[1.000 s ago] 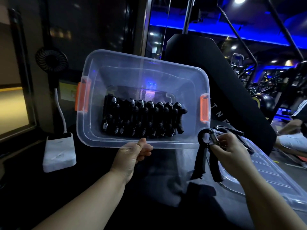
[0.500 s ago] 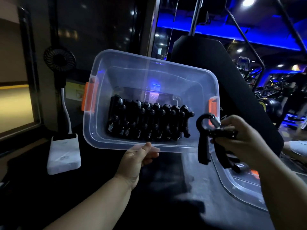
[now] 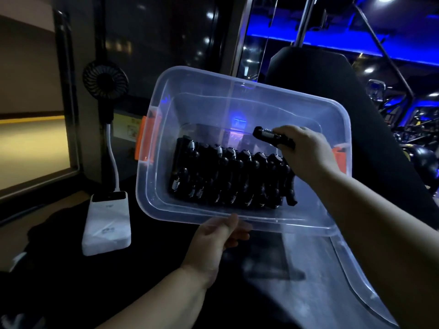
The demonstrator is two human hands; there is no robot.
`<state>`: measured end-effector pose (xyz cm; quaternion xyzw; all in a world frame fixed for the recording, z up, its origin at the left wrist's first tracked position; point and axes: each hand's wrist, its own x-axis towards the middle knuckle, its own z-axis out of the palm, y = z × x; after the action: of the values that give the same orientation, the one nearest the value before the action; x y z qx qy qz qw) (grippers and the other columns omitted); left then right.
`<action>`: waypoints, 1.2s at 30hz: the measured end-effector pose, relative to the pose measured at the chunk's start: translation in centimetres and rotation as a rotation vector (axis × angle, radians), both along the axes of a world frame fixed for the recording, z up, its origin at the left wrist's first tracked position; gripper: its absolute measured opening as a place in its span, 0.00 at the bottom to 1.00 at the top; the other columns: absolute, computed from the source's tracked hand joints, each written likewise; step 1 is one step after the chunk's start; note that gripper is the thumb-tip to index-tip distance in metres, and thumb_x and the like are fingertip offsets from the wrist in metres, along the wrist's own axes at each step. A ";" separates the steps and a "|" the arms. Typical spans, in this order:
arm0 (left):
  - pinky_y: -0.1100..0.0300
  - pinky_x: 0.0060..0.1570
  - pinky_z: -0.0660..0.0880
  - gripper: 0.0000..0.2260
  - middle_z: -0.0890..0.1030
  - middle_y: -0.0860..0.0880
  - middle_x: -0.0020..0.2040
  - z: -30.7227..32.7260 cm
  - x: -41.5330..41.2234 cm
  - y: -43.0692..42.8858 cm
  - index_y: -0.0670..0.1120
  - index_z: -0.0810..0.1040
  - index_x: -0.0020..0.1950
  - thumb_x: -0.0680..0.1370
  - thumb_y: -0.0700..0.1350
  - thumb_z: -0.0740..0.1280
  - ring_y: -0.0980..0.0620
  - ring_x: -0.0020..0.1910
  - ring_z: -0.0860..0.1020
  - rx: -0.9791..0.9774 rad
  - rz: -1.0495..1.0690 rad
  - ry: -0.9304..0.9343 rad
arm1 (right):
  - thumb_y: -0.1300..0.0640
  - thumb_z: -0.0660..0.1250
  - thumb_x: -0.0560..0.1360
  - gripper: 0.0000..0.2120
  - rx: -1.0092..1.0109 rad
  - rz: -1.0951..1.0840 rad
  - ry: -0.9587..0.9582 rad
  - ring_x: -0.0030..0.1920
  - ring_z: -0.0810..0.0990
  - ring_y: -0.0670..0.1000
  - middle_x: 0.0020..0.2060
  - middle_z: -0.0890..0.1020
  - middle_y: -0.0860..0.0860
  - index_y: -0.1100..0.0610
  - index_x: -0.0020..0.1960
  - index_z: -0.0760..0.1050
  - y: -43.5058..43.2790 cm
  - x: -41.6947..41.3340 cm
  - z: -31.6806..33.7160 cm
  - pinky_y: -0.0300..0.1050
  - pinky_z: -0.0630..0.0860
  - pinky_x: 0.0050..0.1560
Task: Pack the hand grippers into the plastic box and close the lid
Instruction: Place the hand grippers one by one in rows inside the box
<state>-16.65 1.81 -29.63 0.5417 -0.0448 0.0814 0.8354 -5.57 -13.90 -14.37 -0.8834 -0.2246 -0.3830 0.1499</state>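
Observation:
A clear plastic box (image 3: 240,219) with orange side latches is tilted up towards me. My left hand (image 3: 213,243) grips its near rim from below. Several black hand grippers (image 3: 228,176) with metal springs lie packed in a row on its bottom. My right hand (image 3: 306,150) reaches inside the box at the right end of the row and holds one more black hand gripper (image 3: 268,136), spring end pointing left. The clear lid (image 3: 361,281) lies flat on the surface at the lower right, under my right forearm.
A white power bank (image 3: 107,222) with a small black fan (image 3: 105,79) on a white stalk stands to the left of the box. A black padded gym machine (image 3: 332,91) rises behind it. The surface below is dark.
My right hand carried the hand gripper from beside the box's right latch up and over the rim into the box. The box has tilted a little more towards me.

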 end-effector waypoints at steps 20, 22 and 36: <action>0.69 0.38 0.73 0.20 0.85 0.47 0.41 -0.4 0.6 0.0 0.38 0.83 0.44 0.75 0.56 0.65 0.55 0.38 0.80 0.050 0.046 -0.085 | 0.41 0.50 0.79 0.17 -0.310 -0.144 0.269 0.64 0.72 0.57 0.61 0.76 0.54 0.47 0.60 0.70 3.4 9.4 -3.3 0.55 0.59 0.65; 0.69 0.37 0.73 0.20 0.85 0.46 0.40 -0.3 0.6 -0.1 0.37 0.82 0.44 0.72 0.54 0.64 0.55 0.37 0.80 0.039 0.052 -0.085 | 0.38 0.50 0.79 0.20 -0.303 -0.149 0.275 0.66 0.70 0.57 0.64 0.74 0.54 0.46 0.64 0.68 3.5 9.5 -3.5 0.57 0.58 0.68; 0.69 0.37 0.73 0.18 0.85 0.47 0.39 -0.3 0.6 0.0 0.38 0.83 0.42 0.72 0.53 0.64 0.55 0.36 0.80 0.069 0.101 -0.082 | 0.35 0.48 0.75 0.29 -0.175 -0.184 0.129 0.71 0.60 0.55 0.69 0.67 0.51 0.45 0.72 0.60 -0.7 4.6 -3.9 0.56 0.52 0.71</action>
<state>-16.04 1.78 -29.89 0.5681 -0.0543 0.1440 0.8084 -1.01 -14.64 -18.24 -0.9328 -0.1651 -0.3163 0.0504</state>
